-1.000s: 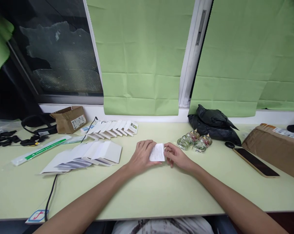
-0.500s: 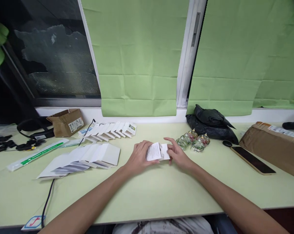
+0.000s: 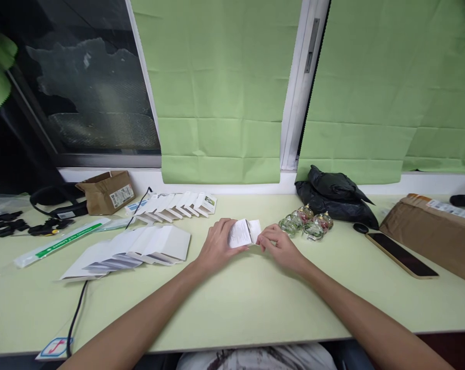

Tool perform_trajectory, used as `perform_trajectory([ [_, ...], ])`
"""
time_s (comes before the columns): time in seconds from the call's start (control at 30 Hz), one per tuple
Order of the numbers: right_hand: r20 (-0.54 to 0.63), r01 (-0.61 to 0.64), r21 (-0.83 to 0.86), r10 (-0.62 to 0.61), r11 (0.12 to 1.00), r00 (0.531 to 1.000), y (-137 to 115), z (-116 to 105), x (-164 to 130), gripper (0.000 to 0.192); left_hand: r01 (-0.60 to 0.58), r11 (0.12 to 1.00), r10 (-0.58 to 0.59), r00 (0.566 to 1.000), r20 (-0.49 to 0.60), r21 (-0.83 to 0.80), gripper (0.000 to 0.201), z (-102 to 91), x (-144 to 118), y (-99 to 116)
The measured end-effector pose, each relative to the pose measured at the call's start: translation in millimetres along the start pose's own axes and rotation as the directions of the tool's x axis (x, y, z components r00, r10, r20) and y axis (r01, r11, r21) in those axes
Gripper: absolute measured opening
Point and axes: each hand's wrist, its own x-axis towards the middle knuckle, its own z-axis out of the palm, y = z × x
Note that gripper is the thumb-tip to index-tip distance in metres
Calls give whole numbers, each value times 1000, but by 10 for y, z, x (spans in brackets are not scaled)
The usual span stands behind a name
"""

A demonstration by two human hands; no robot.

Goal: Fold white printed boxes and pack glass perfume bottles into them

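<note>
Material: white printed card, a small folded carton [image 3: 243,233], partly erected, held just above the pale green table [image 3: 232,308].

Head view, left hand: the left hand [image 3: 217,246] grips the carton from its left side; fingers curled narrow around the printed panel, thumb side hidden behind the card.

Head view, right hand: the right hand [image 3: 278,245] meets the carton at its right end; fingertips [image 3: 264,235] pinched close on the small flap [image 3: 254,229].

Key relation: the carton lies between the two hands, touching both. Its long axis runs roughly left to right across the table, tilted slightly up toward the window. The left hand carries the body; the right hand is at the flap end only.

Position of carton: centre of the table, forward of the person's chest, near the table's far half.

Head view, surroundings left: a fanned row of flat white card blanks [image 3: 136,249] lies well apart to the left; a second, smaller fanned row [image 3: 178,204] lies behind it; a brown cardboard box [image 3: 107,191] stands near the sill.

Head view, surroundings right: a cluster of small glass bottles [image 3: 305,223] sits near the right hand, not touching it; a black plastic bag [image 3: 335,192] lies behind them; a phone [image 3: 400,254] and a brown parcel [image 3: 433,234] lie further right.
</note>
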Motion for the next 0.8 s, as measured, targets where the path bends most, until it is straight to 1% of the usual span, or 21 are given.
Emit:
perform_trajectory([
  [0.07,17,-83,4,83,997,996,57,37,5,43,-58,997,58,998,12,47,76,11,-8,-12],
  [0.13,29,-131,-3,131,991,991,110,67,10,38,-112,990,111,994,16,88,78,31,-17,-13],
  [0.23,16,-159,23,159,987,987,141,95,15,29,-169,978,167,986,27,125,80,56,-26,0],
  [0.33,16,-163,29,162,986,987,125,109,18,19,-203,967,198,979,47,151,82,59,-26,13],
  [0.43,10,-167,7,167,986,986,124,119,23,13,-210,963,204,978,52,167,82,47,-25,17],
  [0.63,-19,-210,36,211,977,977,218,126,34,14,-186,974,181,982,50,127,83,32,-26,2],
  [0.7,-30,-194,29,195,981,980,233,125,36,14,-179,978,175,983,47,107,82,29,-24,-2],
  [0.8,-61,-141,-72,137,987,989,224,131,31,13,-180,980,176,983,47,83,81,22,-21,-1],
])
